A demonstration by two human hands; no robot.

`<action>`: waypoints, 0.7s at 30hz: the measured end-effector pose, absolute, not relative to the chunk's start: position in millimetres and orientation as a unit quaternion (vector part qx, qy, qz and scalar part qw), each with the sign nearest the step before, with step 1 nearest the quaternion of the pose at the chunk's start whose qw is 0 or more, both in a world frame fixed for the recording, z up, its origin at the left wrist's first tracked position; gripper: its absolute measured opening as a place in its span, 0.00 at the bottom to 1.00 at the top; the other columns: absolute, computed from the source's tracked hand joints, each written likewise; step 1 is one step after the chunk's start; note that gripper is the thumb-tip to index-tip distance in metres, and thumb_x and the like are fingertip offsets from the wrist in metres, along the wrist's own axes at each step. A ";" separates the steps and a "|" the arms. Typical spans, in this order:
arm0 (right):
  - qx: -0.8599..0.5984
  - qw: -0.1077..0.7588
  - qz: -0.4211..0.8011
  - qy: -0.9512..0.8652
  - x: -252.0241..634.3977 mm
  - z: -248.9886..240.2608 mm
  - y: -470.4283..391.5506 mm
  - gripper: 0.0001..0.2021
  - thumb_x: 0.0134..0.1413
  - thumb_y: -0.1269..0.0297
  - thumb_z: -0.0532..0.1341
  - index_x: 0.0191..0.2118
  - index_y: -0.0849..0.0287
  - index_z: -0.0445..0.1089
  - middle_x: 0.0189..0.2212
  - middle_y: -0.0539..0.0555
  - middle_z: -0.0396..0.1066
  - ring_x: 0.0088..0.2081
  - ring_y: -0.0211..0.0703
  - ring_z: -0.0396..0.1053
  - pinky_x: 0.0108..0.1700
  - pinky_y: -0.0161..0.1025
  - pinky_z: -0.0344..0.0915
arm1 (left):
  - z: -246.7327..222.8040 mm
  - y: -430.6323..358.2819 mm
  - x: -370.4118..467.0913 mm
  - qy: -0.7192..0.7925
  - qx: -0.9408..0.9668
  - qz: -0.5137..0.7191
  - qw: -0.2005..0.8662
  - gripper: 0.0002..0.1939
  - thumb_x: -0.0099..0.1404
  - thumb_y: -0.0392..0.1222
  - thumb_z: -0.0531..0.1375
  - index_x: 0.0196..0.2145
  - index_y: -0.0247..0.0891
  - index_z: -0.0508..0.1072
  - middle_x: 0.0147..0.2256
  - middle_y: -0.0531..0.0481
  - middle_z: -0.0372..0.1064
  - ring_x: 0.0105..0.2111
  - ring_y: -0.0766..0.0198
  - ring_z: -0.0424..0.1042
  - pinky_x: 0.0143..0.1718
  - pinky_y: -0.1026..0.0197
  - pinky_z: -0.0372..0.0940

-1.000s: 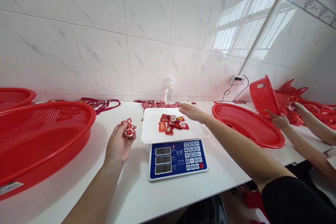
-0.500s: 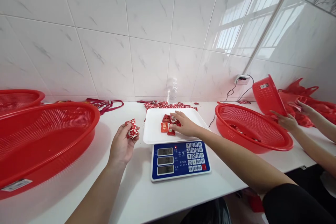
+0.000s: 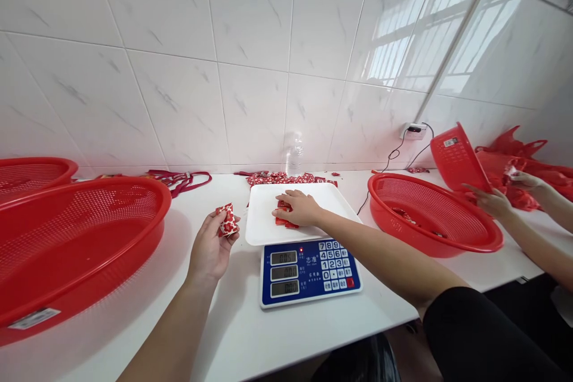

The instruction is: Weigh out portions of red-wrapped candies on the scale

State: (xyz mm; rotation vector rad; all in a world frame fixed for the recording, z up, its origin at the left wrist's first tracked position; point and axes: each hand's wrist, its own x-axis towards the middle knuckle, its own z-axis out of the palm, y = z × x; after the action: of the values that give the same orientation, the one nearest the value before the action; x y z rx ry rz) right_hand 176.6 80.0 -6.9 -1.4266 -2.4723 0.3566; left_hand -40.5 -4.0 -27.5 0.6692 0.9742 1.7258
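Observation:
My left hand [image 3: 213,243] pinches a small red-and-white patterned packet [image 3: 227,219] upright, just left of the scale. Over the white pan [image 3: 259,215] of the blue digital scale [image 3: 311,274], my right hand [image 3: 301,208] lies palm down with its fingers apart. Beneath it are several small red wrapped packets [image 3: 286,224], mostly covered by the palm and fingers. Whether the fingertips grip any of them is hidden. The scale's displays are lit, but their digits are hard to read.
A large red basket [image 3: 147,215] stands on the left, another [image 3: 447,239] on the right with a few packets inside. Patterned packets [image 3: 273,178] and a clear bottle [image 3: 294,155] sit behind the pan. At far right, another person's hands [image 3: 492,202] hold a smaller basket [image 3: 461,158].
My right hand has moved slightly left over the packets and now covers most of them. My left hand still holds its packet. The view has shifted a little.

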 end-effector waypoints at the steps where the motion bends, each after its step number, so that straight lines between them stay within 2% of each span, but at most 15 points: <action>1: -0.490 0.134 0.122 -0.853 176.4 -7.5 81.2 0.30 0.57 0.40 0.53 0.61 0.50 0.61 0.64 0.56 0.53 0.65 0.58 0.47 0.61 0.59 0.47 | -27.4 -4.3 -40.3 0.403 0.277 0.714 0.501 0.04 0.60 0.37 0.61 0.34 0.37 0.69 0.27 0.50 0.71 0.22 0.69 0.68 0.20 0.70 0.65; 4: -0.484 0.144 0.122 -0.854 176.4 -8.4 83.5 0.26 0.57 0.47 0.56 0.58 0.51 0.64 0.61 0.54 0.58 0.63 0.55 0.52 0.61 0.53 0.50 | -27.3 -4.8 -40.4 0.405 0.277 0.712 0.502 0.05 0.60 0.38 0.61 0.34 0.38 0.69 0.28 0.50 0.71 0.23 0.69 0.68 0.20 0.70 0.65; 9: -0.465 0.167 0.136 -0.859 178.1 -7.1 81.4 0.22 0.57 0.53 0.57 0.56 0.51 0.67 0.59 0.54 0.61 0.61 0.53 0.56 0.61 0.50 0.52 | -27.3 -4.8 -40.8 0.404 0.280 0.710 0.504 0.05 0.59 0.38 0.61 0.34 0.37 0.69 0.28 0.50 0.71 0.23 0.69 0.68 0.20 0.70 0.65; 15: -0.448 0.216 0.171 -0.850 195.8 2.9 77.1 0.27 0.59 0.52 0.57 0.63 0.52 0.57 0.64 0.54 0.53 0.65 0.47 0.50 0.64 0.46 0.51 | -27.6 -4.0 -40.8 0.401 0.281 0.713 0.503 0.04 0.60 0.37 0.61 0.34 0.37 0.70 0.28 0.50 0.71 0.23 0.69 0.68 0.20 0.70 0.66; 21: -0.522 0.234 0.202 -0.795 234.9 1.6 81.0 0.24 0.63 0.54 0.51 0.61 0.57 0.60 0.59 0.57 0.63 0.54 0.48 0.67 0.54 0.45 0.64 | -26.8 -4.9 -38.7 0.397 0.279 0.712 0.507 0.04 0.60 0.37 0.61 0.34 0.37 0.69 0.27 0.50 0.71 0.22 0.69 0.68 0.20 0.70 0.65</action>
State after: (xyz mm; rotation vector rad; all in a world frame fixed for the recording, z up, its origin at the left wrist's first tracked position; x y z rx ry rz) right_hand 234.9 81.0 1.6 -1.4329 -2.1835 0.5539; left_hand -38.7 -4.9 -26.8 0.6720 0.9576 1.7178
